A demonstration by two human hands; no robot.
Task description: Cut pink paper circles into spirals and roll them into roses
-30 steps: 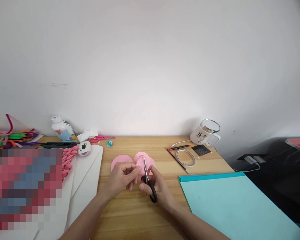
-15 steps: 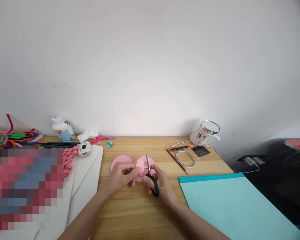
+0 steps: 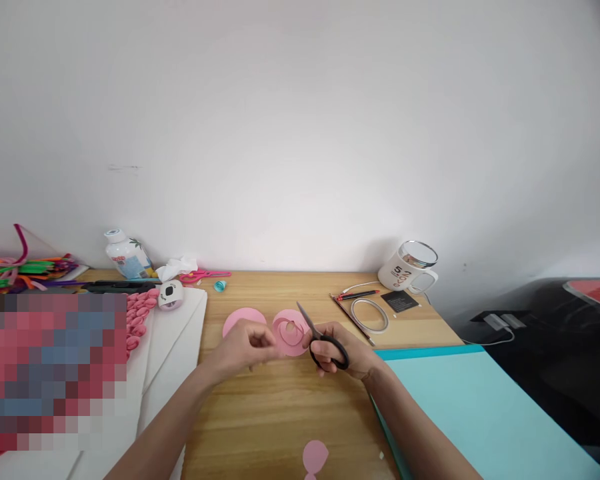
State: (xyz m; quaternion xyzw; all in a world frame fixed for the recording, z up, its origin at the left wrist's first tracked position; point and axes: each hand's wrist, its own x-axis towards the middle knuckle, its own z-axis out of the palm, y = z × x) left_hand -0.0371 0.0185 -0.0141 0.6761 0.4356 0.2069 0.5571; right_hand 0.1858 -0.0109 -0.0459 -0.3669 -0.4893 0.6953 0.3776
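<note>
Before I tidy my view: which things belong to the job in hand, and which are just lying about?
Seem to belong:
- black-handled scissors, in the right hand
- pink discs beyond the hands
- small pink cutout, low in view

Apparently just lying about:
- white mug
- white bottle
- black card
- pink scissors

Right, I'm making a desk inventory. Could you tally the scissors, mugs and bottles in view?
Scissors: 2 (black-handled scissors in the right hand, pink scissors at the back)
Mugs: 1 (white mug)
Bottles: 1 (white-capped bottle)
Total: 4
</note>
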